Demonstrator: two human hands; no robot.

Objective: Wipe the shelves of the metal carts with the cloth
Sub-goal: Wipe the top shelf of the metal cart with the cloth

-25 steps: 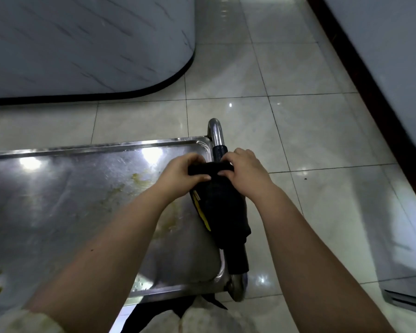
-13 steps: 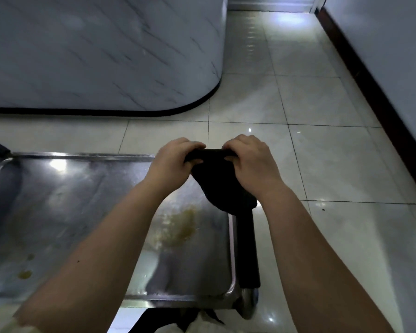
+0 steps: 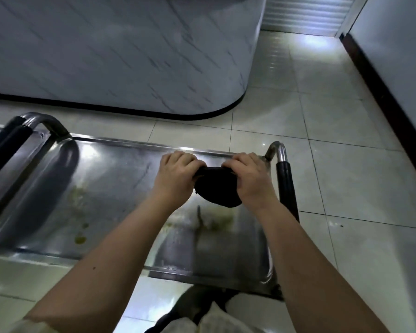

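Both forearms reach forward from the bottom of the view, bare, roughly parallel, wrists slightly bent down. Left hand (image 3: pixel 175 175) and right hand (image 3: pixel 249 179) are knuckles-up, fingers curled under, each gripping one end of a bunched black cloth (image 3: pixel 216 191). The cloth is stretched short between the two fists along its top edge; the rest sags in a rounded pouch below them.

Hands and cloth are over the far right corner of the shiny stainless-steel cart shelf (image 3: pixel 111 188), near its far edge; whether the cloth touches the metal cannot be told.

The right hand is just beside the black-sleeved tubular handle (image 3: pixel 286 188) along the shelf's right edge, not on it. A matching black-sleeved handle (image 3: pixel 7 143) stands at the left edge.

Yellow-brown smears and drops (image 3: pixel 80 239) mark the shelf near the middle and toward its near edge, some below the cloth.

Around the cart: glossy pale floor tiles (image 3: pixel 346 176) and a curved grey-veined marble-look counter base (image 3: pixel 130 56).
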